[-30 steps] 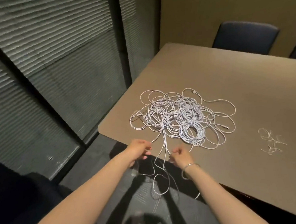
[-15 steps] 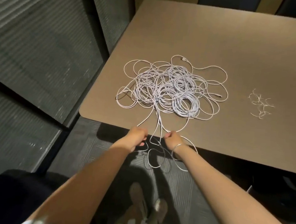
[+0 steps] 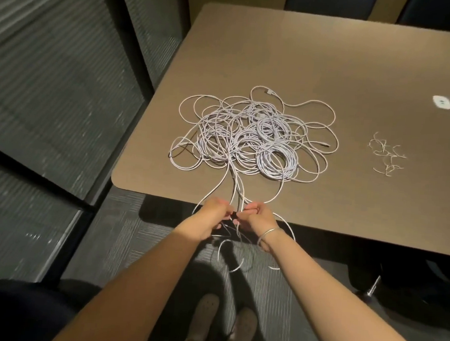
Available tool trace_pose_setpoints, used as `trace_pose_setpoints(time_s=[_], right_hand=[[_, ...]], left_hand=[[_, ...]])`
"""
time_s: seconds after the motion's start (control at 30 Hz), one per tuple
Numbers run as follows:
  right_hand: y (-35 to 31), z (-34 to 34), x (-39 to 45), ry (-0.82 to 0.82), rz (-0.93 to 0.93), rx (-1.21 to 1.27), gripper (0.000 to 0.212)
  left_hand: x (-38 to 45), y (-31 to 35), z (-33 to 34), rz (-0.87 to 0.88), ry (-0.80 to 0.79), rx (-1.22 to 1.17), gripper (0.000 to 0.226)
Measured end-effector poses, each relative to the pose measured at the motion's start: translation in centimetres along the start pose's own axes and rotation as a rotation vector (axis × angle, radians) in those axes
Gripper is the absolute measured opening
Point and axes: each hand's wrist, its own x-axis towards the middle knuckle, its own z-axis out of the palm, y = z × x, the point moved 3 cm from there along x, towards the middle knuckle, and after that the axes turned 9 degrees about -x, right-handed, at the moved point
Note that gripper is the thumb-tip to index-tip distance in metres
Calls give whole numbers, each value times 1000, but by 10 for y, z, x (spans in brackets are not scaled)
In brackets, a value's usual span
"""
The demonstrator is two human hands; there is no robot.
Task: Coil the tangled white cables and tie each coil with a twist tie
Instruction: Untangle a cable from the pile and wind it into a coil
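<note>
At the lower centre of the frame, strands drawn off the table edge are gripped by the left hand (image 3: 213, 214) and pinched by the right hand (image 3: 257, 217), fingers curled about the cable; the two hands are held almost touching. Slack loops are seen hanging below them toward the floor. Beyond, at mid-frame, the tangled white cables (image 3: 250, 135) are found heaped on the brown table (image 3: 332, 60), several rough rings lying within the mass but none seen tied. To the right of the heap, well apart, the twist ties (image 3: 386, 155) are left scattered and untouched. The task is judged barely begun: separation is under way, while coiling and tying remain outstanding.
</note>
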Motion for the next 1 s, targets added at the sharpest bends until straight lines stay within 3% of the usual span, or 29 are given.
trace_pose_setpoints(time_s=[0.13, 0.27, 0.37, 0.43, 0.53, 0.6, 0.73, 1.0], right_hand=[[-36, -6, -12, -36, -90, 80, 21], [-71, -14, -25, -42, -183, 194, 18], [-77, -24, -22, 37, -237, 131, 11], [-67, -36, -9, 165, -234, -43, 4], [-35, -56, 9, 352, -113, -309, 26], [-11, -65, 16, 418, -36, -428, 27], [11, -68, 11, 346, -14, -776, 15], [18, -54, 5, 298, -62, -1252, 40]], left_hand=[[-6, 10, -1, 37, -4, -28, 21], [-15, 15, 17, -2, -300, -15, 49], [-24, 23, 17, 2, -400, 81, 32], [-24, 35, 5, 66, -332, 70, 22], [-24, 55, -20, 142, -181, -54, 25], [-24, 65, -36, 165, -92, -129, 27], [-29, 72, -52, 195, 2, -159, 25], [-30, 79, -55, 235, 63, -142, 28]])
